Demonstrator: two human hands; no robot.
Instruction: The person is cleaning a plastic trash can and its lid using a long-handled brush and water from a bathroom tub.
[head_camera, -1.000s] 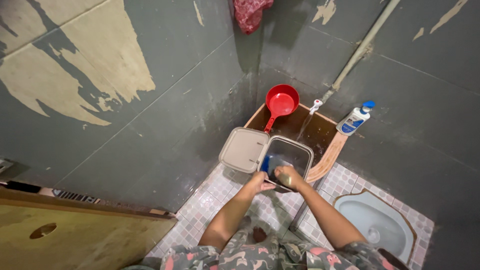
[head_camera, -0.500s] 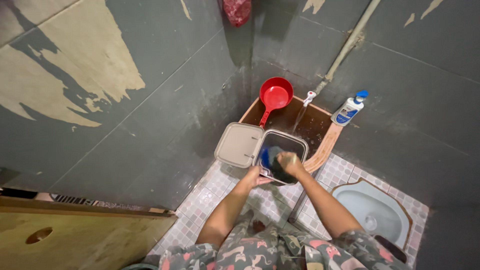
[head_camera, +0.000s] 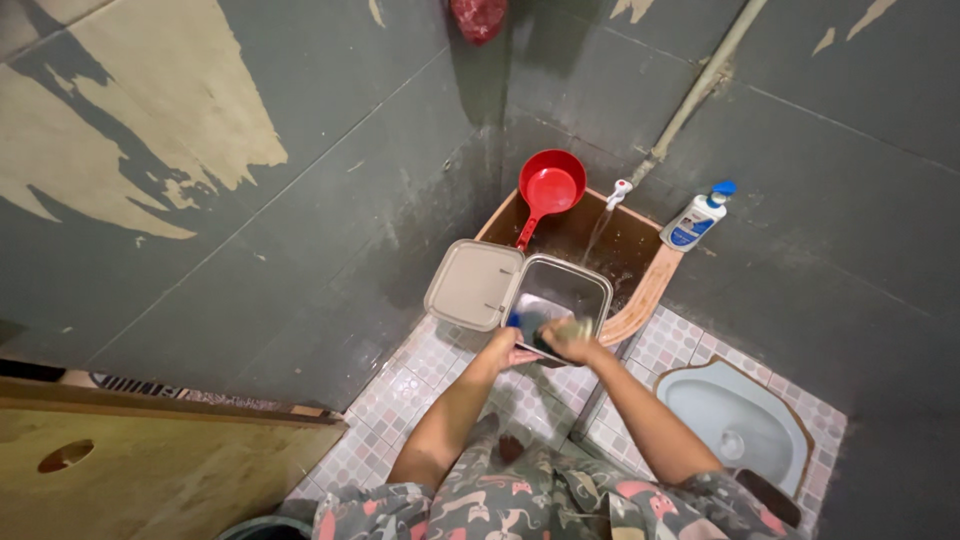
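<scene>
Crouching on pale mosaic floor tiles (head_camera: 400, 400) between dark grey walls (head_camera: 330, 170).

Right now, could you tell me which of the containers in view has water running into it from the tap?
The brown corner basin, not the metal box or the red scoop: the stream from the white tap falls into it, behind the box the hands hold.

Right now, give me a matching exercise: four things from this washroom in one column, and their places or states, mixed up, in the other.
Things:
1. red scoop
2. metal box
3. white bottle
4. tap

Places or states:
A. running water into the basin
B. held at its near rim by both hands, lid swung open to the left
C. resting on the basin's far left corner
D. standing on the basin's right ledge

Pairs: 1-C, 2-B, 3-D, 4-A
</scene>
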